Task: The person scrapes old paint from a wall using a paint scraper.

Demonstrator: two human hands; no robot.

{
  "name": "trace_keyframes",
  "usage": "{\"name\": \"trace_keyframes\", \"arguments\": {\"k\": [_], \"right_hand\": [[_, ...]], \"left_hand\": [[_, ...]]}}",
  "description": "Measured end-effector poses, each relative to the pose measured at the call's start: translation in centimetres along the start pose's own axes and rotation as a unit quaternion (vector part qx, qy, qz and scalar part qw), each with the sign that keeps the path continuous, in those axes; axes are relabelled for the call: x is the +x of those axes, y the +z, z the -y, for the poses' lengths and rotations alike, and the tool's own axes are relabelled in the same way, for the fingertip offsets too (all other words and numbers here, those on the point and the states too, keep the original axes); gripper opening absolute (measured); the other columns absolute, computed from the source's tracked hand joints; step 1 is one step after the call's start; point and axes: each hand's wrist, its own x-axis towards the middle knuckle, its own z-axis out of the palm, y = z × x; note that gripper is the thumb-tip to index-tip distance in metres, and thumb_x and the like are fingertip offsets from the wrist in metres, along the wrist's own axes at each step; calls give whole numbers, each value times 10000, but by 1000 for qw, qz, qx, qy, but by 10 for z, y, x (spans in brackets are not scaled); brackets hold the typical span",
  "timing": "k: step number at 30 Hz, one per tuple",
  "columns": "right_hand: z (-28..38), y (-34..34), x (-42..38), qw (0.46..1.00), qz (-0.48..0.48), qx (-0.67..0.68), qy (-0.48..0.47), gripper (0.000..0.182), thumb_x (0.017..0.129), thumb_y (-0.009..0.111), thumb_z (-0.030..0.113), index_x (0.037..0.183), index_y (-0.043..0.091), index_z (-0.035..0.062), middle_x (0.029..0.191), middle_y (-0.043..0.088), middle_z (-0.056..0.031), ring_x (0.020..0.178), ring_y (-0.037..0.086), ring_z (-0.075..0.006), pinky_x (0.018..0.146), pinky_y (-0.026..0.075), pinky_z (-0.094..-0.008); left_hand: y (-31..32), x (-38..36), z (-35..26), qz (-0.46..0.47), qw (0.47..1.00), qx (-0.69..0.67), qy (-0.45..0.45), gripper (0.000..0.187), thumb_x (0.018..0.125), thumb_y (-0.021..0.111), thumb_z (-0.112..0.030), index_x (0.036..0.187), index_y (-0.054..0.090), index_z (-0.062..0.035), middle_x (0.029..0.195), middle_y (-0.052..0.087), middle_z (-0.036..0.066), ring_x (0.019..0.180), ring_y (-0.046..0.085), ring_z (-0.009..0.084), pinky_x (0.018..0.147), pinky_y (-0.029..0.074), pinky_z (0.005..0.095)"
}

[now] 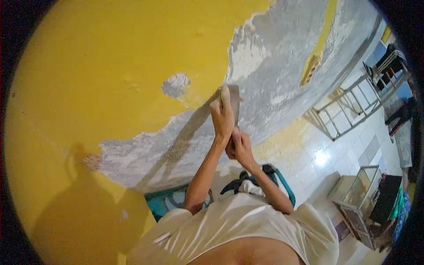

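A scraper with a wide flat metal blade (235,101) stands upright against the wall, its top edge at the border of the yellow paint (132,53). My left hand (224,115) is closed on the blade from the left, thumb stretched up along it. Lower down, my right hand (240,148) wraps round the handle, which is mostly hidden by the fingers. Grey and white bare wall (265,84) shows to the right of the blade and below it. The paint's edge is ragged, with a small bare patch (176,85) left of my hands.
A yellow strip (319,46) remains on the grey wall. At right are a metal ladder-like frame (349,108) and a person in dark clothes (402,115). A glass-sided cabinet (360,187) stands on the tiled floor (304,165). Something teal (154,204) lies below my left arm.
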Motion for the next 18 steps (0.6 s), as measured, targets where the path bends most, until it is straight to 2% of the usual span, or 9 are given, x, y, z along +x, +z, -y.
{"name": "trace_keyframes", "arguments": {"k": [3,5,7,12,13,14,15,16,18], "right_hand": [[-13,-1,3,999,-6,40,7,430,986,359,412,751,451,63,507,383,27,390,359,-70,360,296,-243],[-23,-3,0,999,6,49,-4,432,987,358,413,746,448,65,513,390,25,395,349,-64,359,281,-242],[-27,1,2,999,-45,18,-18,453,992,320,423,750,455,64,452,305,30,332,268,-58,316,211,-231],[29,9,16,998,-12,52,-22,476,974,360,461,726,456,67,503,389,21,385,341,-73,350,274,-255],[34,9,20,998,0,56,-25,489,971,359,473,720,456,65,501,388,20,384,342,-76,348,272,-256],[0,3,18,998,-10,41,-54,434,984,338,437,844,490,56,461,360,22,332,293,-62,321,214,-223],[-7,3,8,998,-25,55,-22,450,979,336,455,841,490,56,461,334,31,330,279,-63,318,211,-228],[-11,6,-1,998,-23,55,-8,456,980,328,458,830,487,58,459,322,33,329,275,-65,315,210,-231],[-22,7,2,998,-23,55,-12,475,978,314,472,769,460,71,459,305,30,327,263,-68,311,206,-239]], "left_hand": [[-6,-7,3,25,999,16,-16,564,968,350,-429,739,667,-23,628,590,11,537,471,103,519,368,261],[-8,-12,13,32,998,25,-41,553,968,354,-425,741,661,-24,633,596,14,557,485,105,537,377,268],[-6,-9,15,41,997,37,-55,536,966,362,-420,741,650,-28,661,619,31,569,504,110,557,391,268],[3,26,-59,59,997,9,44,511,972,359,-391,777,632,-6,678,621,60,598,529,156,602,423,300],[4,22,-48,59,997,7,51,511,972,359,-391,777,632,-6,678,621,60,598,529,156,602,423,300],[4,13,-22,30,998,28,57,514,971,360,-392,768,632,-6,668,614,60,588,520,152,596,420,299],[3,4,-2,-1,997,49,60,517,971,361,-392,759,631,-6,658,607,61,578,510,148,589,417,299],[-4,-7,5,24,998,52,-13,526,971,366,-389,731,631,-3,632,585,51,564,487,140,568,402,292],[-3,2,1,21,998,51,11,534,972,362,-390,723,634,-4,621,574,44,555,473,134,555,391,288]]}}
